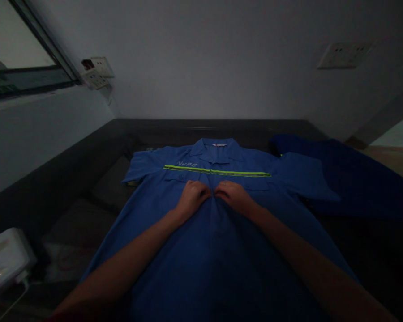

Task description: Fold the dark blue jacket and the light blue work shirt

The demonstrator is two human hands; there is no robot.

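Note:
A blue short-sleeved work shirt (174,246) lies spread front side up, its collar away from me. A yellow-green stripe (238,173) crosses its chest, with pale lettering above the left part. My left hand (194,197) and my right hand (235,195) meet at the front placket, just below the stripe. Both hands are closed, fingertips pinching the shirt's front edges from either side. Whether a button is between the fingers is hidden. A ring shows on my right hand.
Dark blue cloth (362,179) lies at the right, partly under the sleeve. A white device (8,259) with a cable sits at the left. The dark surface (195,125) meets a wall with sockets (344,55) on the right and more sockets (99,71) on the left.

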